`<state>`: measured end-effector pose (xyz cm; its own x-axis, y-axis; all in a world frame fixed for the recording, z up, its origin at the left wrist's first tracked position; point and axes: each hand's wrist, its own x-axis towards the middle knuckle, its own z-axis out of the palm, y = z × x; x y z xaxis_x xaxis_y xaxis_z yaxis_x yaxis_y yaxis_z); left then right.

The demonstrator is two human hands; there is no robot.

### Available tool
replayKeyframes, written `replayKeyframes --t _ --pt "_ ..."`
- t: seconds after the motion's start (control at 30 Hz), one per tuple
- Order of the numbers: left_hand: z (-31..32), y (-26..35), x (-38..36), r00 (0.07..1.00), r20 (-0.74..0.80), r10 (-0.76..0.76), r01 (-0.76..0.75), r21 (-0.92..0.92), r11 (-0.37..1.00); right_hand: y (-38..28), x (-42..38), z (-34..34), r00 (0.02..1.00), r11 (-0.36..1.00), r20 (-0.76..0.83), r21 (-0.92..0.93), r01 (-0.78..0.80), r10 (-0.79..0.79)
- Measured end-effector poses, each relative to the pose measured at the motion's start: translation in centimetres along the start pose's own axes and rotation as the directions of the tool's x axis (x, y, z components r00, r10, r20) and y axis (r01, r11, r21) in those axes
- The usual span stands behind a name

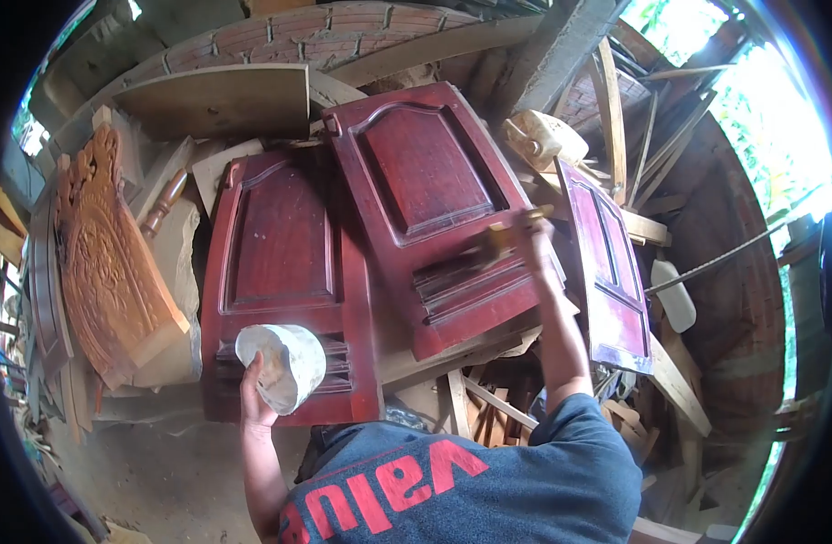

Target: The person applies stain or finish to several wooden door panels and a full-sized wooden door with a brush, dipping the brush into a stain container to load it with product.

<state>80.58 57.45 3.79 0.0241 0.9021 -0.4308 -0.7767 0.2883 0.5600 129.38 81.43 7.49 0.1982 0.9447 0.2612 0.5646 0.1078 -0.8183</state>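
Observation:
My left hand (258, 396) grips a white plastic tub (300, 363) by its rim, the thumb over the edge. The tub is tilted, with pale brownish residue inside, and overlaps the lower part of a dark red panelled door (284, 236). My right hand (535, 238) is closed around a paintbrush (501, 238) with a yellowish handle, its head smeared by motion. The brush is over the lower louvred part of a second red door (425, 172), which leans at a slant beside the first. This door's surface looks glossy.
A narrow red door (606, 267) leans at the right, near a dirty plastic jug (544, 139) and a white bottle (673, 296). Carved wood (116, 263) stands at the left. A concrete post (561, 59) rises behind, and scrap timber (497, 412) lies below the doors.

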Motion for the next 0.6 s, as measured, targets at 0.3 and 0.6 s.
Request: replayKeyframes --t 0.3,0.6 --pt "0.1 0.1 0.0 1.0 0.004 -0.016 0.016 -0.025 1.0 -1.3 -7.4 6.1 0.856 0.695 0.386 -0.509 0.509 -0.345" --pt "0.1 0.3 0.1 1.0 -0.003 -0.023 0.023 -0.002 1.0 -3.1 -10.5 2.1 0.989 0.994 0.147 0.104 -0.042 0.027"
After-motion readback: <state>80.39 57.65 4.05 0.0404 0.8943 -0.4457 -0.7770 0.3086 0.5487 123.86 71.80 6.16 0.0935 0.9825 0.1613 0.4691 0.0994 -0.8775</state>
